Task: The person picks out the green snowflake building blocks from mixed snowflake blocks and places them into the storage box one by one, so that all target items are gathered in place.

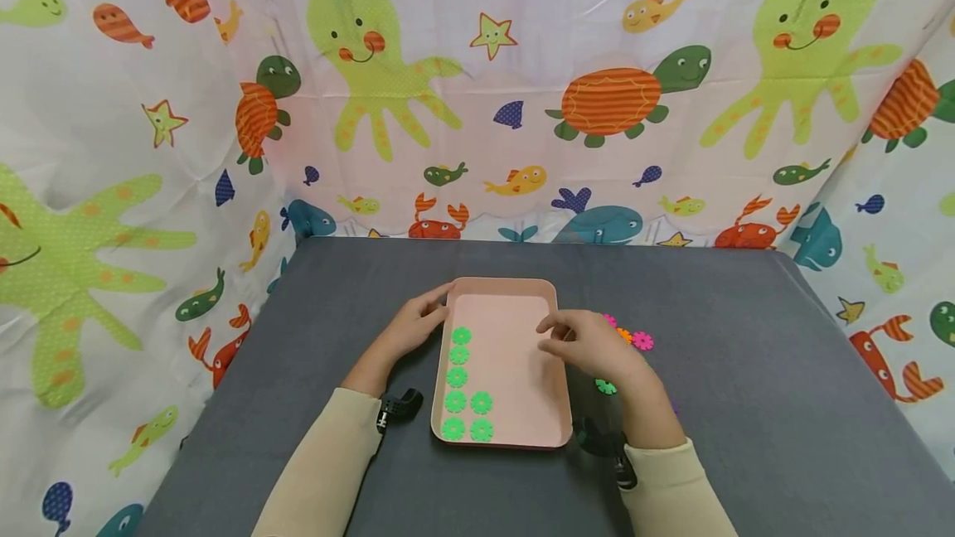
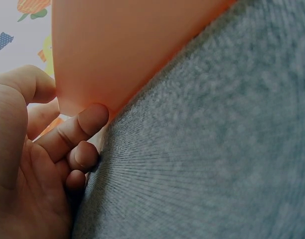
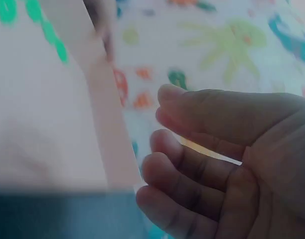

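Observation:
A shallow pink tray (image 1: 511, 292) lies on the table, with several green flower-shaped discs (image 1: 457, 377) along its left side and near corner. My left hand (image 1: 409, 328) holds the tray's far left part. In the left wrist view, the thumb is at the rim, and a curled finger meets the outer wall (image 2: 105, 55). My right hand (image 1: 593, 345) hovers over the tray's right rim. Its thumb and fingers (image 3: 185, 179) are loosely bent, with nothing visible between them. More flower discs, pink (image 1: 642, 341), orange (image 1: 625, 336) and green (image 1: 606, 387), lie right of the tray, partly hidden by this hand.
A grey cloth (image 1: 709, 305) covers the table. Behind and at both sides hangs a white curtain (image 1: 477, 131) printed with sea animals. Black wrist straps with cameras (image 1: 399, 407) sit on both forearms, close to the tray's sides.

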Demonstrator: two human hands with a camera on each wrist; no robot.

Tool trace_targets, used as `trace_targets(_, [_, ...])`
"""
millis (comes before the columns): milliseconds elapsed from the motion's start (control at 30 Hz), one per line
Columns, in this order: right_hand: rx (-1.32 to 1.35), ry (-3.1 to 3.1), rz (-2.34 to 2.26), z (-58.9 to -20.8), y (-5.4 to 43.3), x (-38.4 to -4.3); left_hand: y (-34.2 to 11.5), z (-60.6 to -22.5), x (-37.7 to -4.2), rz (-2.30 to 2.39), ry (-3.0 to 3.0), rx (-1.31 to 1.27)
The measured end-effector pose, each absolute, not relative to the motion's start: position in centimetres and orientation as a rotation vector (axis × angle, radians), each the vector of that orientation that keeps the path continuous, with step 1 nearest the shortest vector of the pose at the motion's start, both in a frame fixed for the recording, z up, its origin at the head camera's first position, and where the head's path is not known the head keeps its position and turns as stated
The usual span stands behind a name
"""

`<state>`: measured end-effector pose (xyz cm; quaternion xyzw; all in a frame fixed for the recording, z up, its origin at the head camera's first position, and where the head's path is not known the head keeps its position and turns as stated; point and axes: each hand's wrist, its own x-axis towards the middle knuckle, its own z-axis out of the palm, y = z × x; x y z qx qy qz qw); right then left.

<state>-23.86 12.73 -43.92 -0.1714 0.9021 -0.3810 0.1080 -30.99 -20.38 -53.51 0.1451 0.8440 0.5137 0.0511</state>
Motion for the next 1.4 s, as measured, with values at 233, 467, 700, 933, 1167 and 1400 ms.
trace_targets(233, [-0.324, 2.641, -1.184, -44.8, 18.6, -24.9, -20.5, -53.6, -30.9, 1.548, 2.574, 0.440])
trace_targets(467, [-0.190, 2.609, -1.140, -46.3, 22.3, -24.8, -20.5, -53.7, -30.9, 1.566, 2.578, 0.463])
trace_targets(700, [0.044, 2.562, -1.045, -47.1, 24.2, -24.4, -20.5, -53.7, -31.0, 1.530, 2.586, 0.462])
trace_targets(933, [0.094, 2.573, -1.042, -46.8, 24.5, -24.2, -20.4, -53.6, -31.1, 1.531, 2.568, 0.458])
trace_targets(1167, [-0.090, 2.574, -1.292, -42.9, 22.7, -23.2, -20.3, -53.5, -30.9, 1.564, 2.569, 0.459])
trace_targets(1400, [-0.324, 2.448, -1.491, -41.8, 16.1, -23.2, -20.3, -53.5, -31.1, 1.545, 2.594, 0.446])
